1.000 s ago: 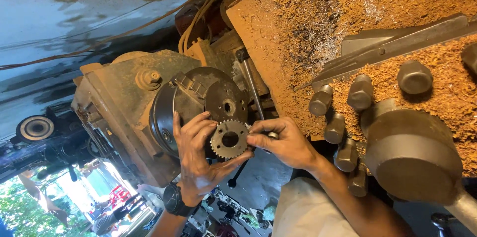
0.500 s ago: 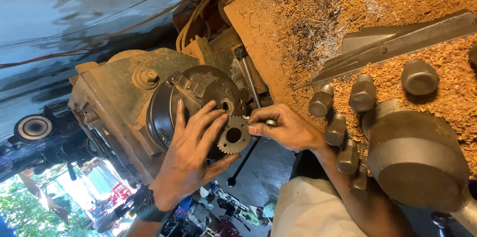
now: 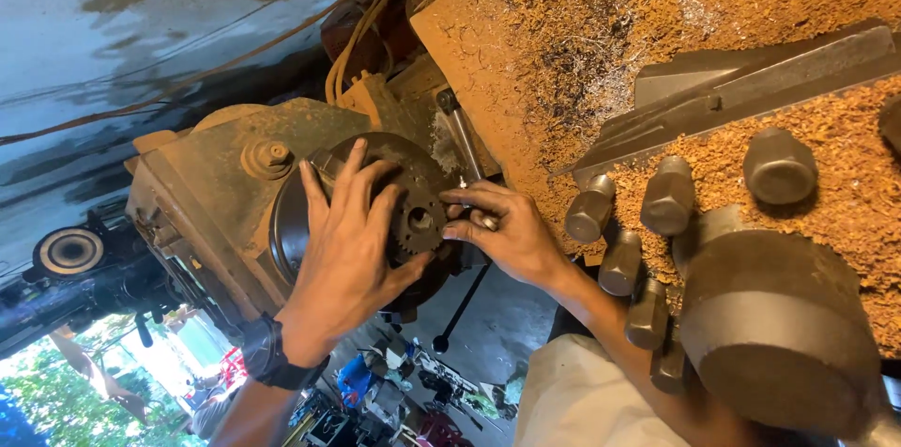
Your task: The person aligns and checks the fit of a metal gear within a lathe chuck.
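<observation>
A small dark toothed gear (image 3: 419,219) sits against the round dark faceplate (image 3: 380,158) of a rusty machine housing (image 3: 202,198). My left hand (image 3: 345,245), with a black wristwatch, lies flat over the faceplate and presses the gear's left side with its fingers. My right hand (image 3: 502,227) touches the gear's right edge and pinches a small metal piece (image 3: 488,220) between thumb and fingers. A slim metal rod (image 3: 462,142) runs just behind the gear.
A machine bed (image 3: 601,53) covered in orange sawdust fills the upper right. Several grey hexagonal bolt heads (image 3: 668,196) and a large grey cylinder (image 3: 779,325) stand on it. A long grey metal bar (image 3: 751,81) lies across. A wet floor (image 3: 141,25) is at the left.
My left hand has carried the gear up and in against the faceplate and now spreads flat over it. My right hand followed to the gear's right edge.
</observation>
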